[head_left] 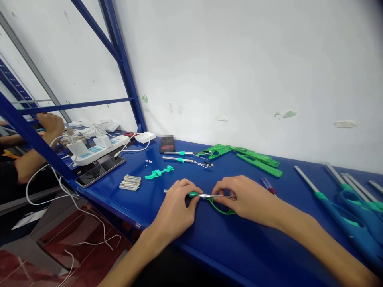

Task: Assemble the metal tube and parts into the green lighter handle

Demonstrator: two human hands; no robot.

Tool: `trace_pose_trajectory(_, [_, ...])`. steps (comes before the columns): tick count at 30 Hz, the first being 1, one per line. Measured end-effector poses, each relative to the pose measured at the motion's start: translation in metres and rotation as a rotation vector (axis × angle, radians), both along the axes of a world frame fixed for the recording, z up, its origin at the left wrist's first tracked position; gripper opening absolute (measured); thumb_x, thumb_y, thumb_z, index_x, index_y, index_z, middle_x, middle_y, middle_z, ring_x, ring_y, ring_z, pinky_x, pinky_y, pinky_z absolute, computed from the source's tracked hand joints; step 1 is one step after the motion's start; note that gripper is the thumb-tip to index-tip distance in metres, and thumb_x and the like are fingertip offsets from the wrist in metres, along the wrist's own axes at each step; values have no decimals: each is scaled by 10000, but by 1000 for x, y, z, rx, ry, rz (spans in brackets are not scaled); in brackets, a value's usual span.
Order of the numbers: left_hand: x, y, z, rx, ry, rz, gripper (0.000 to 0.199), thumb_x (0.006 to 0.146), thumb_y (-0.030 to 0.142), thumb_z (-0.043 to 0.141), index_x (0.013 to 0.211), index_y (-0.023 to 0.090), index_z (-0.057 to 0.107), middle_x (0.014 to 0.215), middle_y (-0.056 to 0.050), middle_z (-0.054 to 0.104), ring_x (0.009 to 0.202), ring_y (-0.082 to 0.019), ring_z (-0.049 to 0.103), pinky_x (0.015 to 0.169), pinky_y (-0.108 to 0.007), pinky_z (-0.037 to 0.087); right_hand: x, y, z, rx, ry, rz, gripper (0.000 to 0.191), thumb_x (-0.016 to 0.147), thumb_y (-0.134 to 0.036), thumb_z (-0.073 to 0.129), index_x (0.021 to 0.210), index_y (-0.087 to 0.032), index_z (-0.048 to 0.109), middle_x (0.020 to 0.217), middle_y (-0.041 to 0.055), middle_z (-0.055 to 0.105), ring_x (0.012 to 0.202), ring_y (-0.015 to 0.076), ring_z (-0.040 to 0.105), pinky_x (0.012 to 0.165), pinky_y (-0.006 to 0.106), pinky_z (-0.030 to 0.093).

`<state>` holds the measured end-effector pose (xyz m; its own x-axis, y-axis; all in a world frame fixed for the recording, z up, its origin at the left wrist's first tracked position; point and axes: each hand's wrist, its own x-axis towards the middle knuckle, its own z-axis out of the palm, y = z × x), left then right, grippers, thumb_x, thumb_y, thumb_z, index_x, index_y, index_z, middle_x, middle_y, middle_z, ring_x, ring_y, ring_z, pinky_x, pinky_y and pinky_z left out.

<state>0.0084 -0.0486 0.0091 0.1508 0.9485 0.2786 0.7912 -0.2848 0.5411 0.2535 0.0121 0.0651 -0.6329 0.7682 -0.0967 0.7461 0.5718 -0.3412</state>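
Note:
My left hand [179, 205] is closed on a slim metal tube [205, 195] with a green collar [193, 194]. The tube's far tip seems to poke out beyond my fingers on the left. My right hand [239, 195] pinches thin, wire-like strands at the tube's right end; its fingertips partly hide them. Under that hand lies a green plastic frame [223, 209], partly covered. Behind my hands rest two similar metal tubes [179, 160] with green collars and wires. Green shell halves [259, 163] lie farther back, and a screwdriver [267, 185] is beside my right wrist.
Blue long-nosed lighters [344, 219] lie at right. Clear plastic pieces [130, 182], green scraps [158, 172], a phone [100, 171] and a power strip [101, 150] with cables are at left. A blue rack post [124, 75] rises there; another person's hand [52, 123] is beyond it.

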Motion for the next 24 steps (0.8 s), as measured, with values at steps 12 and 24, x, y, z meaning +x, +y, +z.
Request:
trace_pose_trajectory(12, [3,-2,6,-23,18,30,286,1167,421,786,1351,202,787,1423,-112,789,1259,-281,786,1126,-530,678,-5,0,-8,77,-2,-21,299,1180,-477,784,1327,-215,789,1308,82,813,1101,256,806,997,486,704])
trace_pose_trajectory(24, [2,0,1,-1,59,31,275,1169,411,785,1350,204,786,1412,-110,792,1234,-272,792,1100,-510,690,-7,1,-12,101,-37,-27,299,1175,-467,793,1338,-217,786,1335,87,808,1122,261,804,1005,491,703])
